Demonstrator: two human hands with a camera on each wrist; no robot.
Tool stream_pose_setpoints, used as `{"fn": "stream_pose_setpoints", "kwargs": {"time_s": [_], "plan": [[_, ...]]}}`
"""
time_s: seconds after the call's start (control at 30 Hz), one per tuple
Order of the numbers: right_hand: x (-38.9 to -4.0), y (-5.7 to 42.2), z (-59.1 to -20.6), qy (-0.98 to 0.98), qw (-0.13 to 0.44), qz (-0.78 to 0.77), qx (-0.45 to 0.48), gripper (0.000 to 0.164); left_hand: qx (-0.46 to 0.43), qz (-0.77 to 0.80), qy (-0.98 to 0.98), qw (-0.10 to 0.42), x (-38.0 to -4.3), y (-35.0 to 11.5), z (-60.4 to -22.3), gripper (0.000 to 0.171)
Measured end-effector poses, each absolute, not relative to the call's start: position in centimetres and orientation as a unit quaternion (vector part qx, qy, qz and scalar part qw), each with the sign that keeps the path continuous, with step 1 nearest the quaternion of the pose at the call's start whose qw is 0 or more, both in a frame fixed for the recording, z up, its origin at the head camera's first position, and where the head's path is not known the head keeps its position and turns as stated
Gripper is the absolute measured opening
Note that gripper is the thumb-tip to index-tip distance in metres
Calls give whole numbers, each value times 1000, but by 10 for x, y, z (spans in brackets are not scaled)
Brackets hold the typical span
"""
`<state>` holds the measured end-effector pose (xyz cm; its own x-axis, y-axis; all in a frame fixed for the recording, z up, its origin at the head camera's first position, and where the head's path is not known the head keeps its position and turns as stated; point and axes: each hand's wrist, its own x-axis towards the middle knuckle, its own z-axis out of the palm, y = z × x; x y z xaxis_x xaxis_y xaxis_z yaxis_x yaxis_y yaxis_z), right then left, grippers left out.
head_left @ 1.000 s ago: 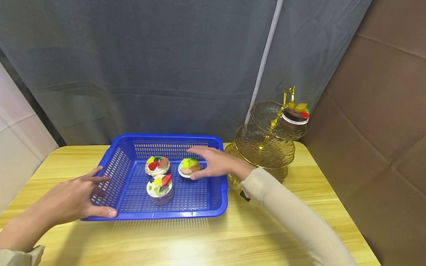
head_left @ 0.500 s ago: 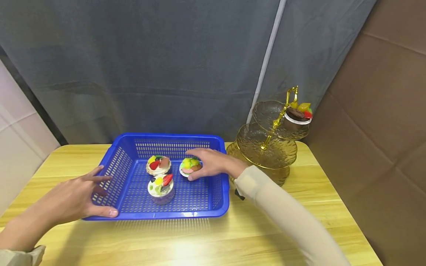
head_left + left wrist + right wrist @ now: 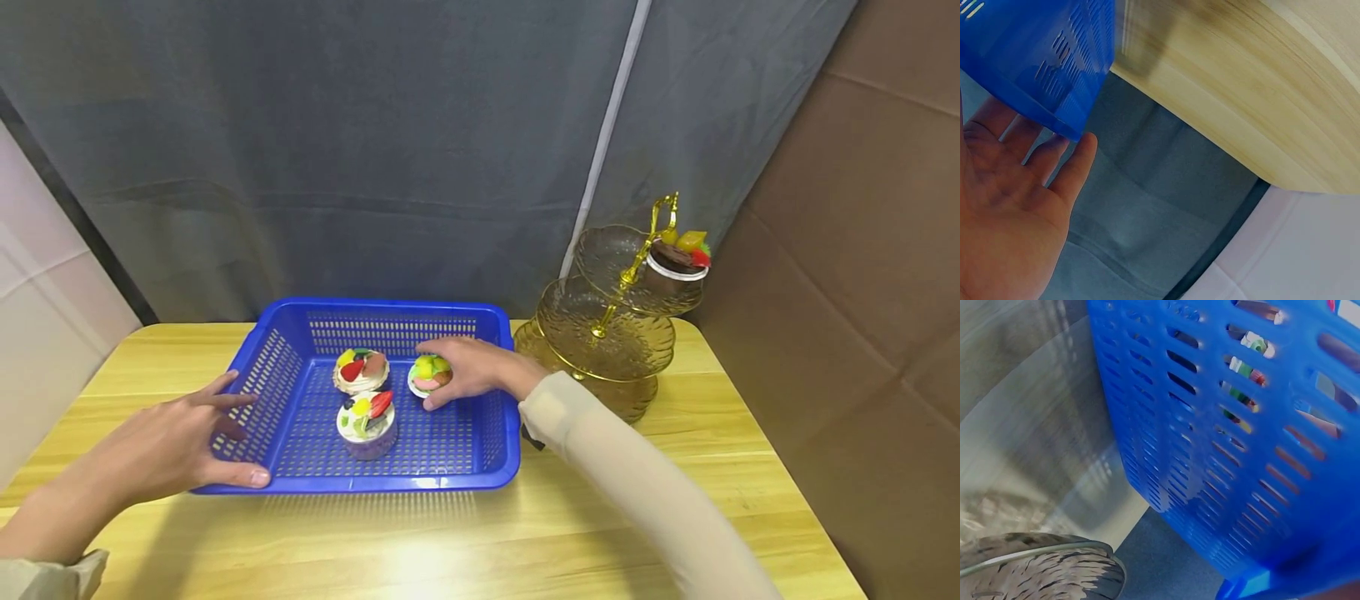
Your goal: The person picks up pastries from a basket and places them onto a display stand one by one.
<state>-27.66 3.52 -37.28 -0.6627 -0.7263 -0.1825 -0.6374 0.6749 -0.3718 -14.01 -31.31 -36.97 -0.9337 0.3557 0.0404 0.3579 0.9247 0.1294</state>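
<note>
My right hand (image 3: 472,367) reaches over the right side of a blue plastic basket (image 3: 390,483). Its thumb and fingers curve round a small cupcake (image 3: 427,373) topped with yellow, green and pink pieces; the hand covers the cupcake's right side. My left hand (image 3: 168,446) rests on the basket's left rim, fingers fairly straight and thumb laid along the front corner. From the left wrist, the left palm (image 3: 1016,206) faces the camera with fingertips at the rim. The right wrist view shows the basket's slotted wall (image 3: 1172,412), with the right hand mostly hidden behind it.
Two more fruit-topped cupcakes sit in the basket, one creamy (image 3: 362,372) and one in a pale cup (image 3: 367,429). Right of it stands a tiered gold-rimmed glass stand (image 3: 607,333), bearing a chocolate cupcake (image 3: 677,262) on top. A wooden table (image 3: 360,550) supports everything.
My right thumb and fingers have drawn in round the yellow-topped cupcake, which has shifted slightly left within the basket. The left hand stays on the rim. The whole head view drifts a little.
</note>
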Motion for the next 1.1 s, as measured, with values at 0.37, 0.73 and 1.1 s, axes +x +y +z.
{"fn": "stream_pose_setpoints", "kwargs": {"time_s": [0.37,0.73,1.1], "plan": [[-277,30,-377,906,158,-112,-377,81,-182,-71,-981,9,-139,-312,-370,92],[-273,30,-377,910,138,-93,-380,76,-179,-64,-982,4,-139,-312,-369,89],[-274,35,-374,890,137,-192,-390,73,-175,-69,-982,4,-140,-312,-368,96]]}}
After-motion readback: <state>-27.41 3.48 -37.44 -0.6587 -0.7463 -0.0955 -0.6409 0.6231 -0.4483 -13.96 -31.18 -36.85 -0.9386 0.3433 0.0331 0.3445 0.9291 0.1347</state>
